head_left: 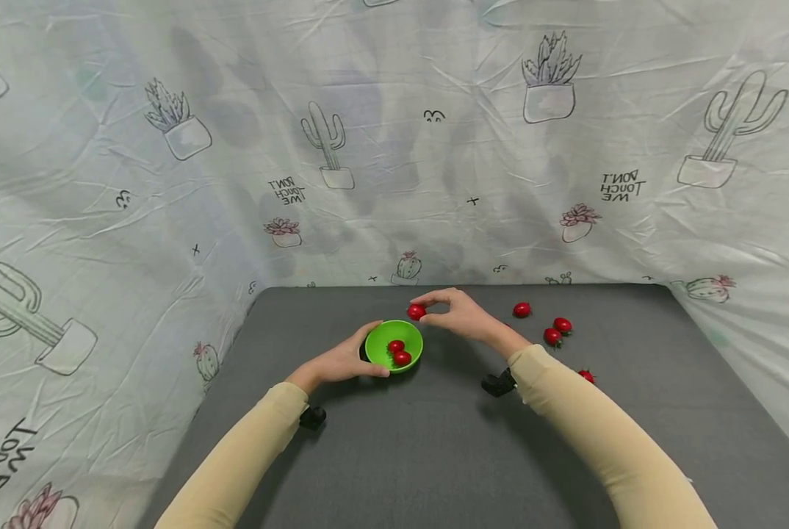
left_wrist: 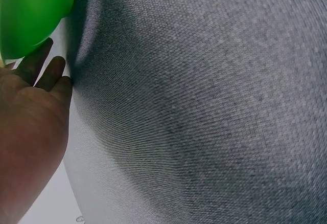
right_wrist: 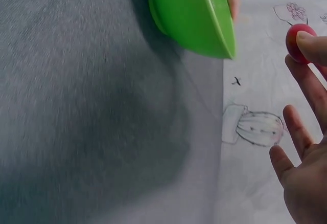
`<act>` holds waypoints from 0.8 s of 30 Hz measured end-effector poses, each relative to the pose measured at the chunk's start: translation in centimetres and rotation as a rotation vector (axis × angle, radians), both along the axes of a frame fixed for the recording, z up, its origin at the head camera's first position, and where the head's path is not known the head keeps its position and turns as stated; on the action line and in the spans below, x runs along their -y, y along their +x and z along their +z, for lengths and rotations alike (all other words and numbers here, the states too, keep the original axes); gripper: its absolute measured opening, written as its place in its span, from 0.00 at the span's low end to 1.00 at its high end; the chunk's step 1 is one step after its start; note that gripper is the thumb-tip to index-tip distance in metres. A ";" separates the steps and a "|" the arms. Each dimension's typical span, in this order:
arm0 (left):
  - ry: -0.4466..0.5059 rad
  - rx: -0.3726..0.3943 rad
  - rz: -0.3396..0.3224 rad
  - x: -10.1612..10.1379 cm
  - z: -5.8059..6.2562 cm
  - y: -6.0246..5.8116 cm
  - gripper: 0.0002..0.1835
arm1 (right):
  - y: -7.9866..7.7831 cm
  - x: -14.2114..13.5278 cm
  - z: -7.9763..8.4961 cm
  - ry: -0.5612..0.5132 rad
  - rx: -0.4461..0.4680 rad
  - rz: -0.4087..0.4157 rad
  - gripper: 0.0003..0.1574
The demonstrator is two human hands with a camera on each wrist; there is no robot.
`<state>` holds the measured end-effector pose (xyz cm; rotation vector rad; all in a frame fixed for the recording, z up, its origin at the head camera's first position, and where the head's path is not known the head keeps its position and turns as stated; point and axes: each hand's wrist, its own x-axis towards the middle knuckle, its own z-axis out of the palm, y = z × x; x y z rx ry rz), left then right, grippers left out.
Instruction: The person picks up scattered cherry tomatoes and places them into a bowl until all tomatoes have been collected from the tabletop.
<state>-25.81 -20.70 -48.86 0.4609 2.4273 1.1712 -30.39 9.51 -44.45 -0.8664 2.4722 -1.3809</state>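
A small green bowl (head_left: pixel 380 338) sits near the far side of the dark grey table, with two red cherry tomatoes (head_left: pixel 402 358) inside. My left hand (head_left: pixel 341 360) grips it from the left, thumb at the near rim and fingers round the far side. In the left wrist view, fingers of that hand (left_wrist: pixel 33 116) lie under the bowl's side (left_wrist: pixel 36 14). Another cherry tomato (head_left: pixel 416 312) is pinched between thumb and fingertips of my right hand (head_left: pixel 460 316), just beyond the bowl's far right rim. The right wrist view shows this tomato (right_wrist: pixel 295 42) clear of the bowl (right_wrist: pixel 189 19).
Several more cherry tomatoes lie right of my right forearm, among them a far one (head_left: pixel 521 310), a touching pair (head_left: pixel 552 336) and a nearer one (head_left: pixel 586 376) partly covered by the sleeve. A patterned cloth (head_left: pixel 394 147) hangs behind the table (head_left: pixel 394 455).
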 end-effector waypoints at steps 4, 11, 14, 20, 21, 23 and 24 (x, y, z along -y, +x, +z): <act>-0.005 -0.003 -0.007 0.0 0.0 0.1 0.57 | -0.2 1.2 -0.6 0.019 -0.019 0.043 0.24; 0.011 0.009 -0.016 0.0 -0.1 0.0 0.56 | -0.1 3.2 -1.5 -0.009 0.023 0.123 0.24; 0.027 0.013 -0.026 0.1 -0.1 0.0 0.56 | 0.0 3.9 -1.8 -0.015 0.041 0.157 0.23; 0.043 0.017 -0.037 0.1 0.0 0.0 0.55 | 0.4 4.9 -2.4 0.005 0.039 0.191 0.22; 0.044 0.018 -0.038 0.2 0.0 0.0 0.55 | 0.5 5.0 -2.5 0.016 0.033 0.186 0.21; 0.056 0.026 -0.044 0.2 0.0 0.0 0.55 | 0.8 5.3 -2.5 0.046 0.022 0.163 0.20; 0.063 0.029 -0.050 0.2 -0.1 0.0 0.55 | 0.9 5.3 -2.5 0.069 0.018 0.145 0.20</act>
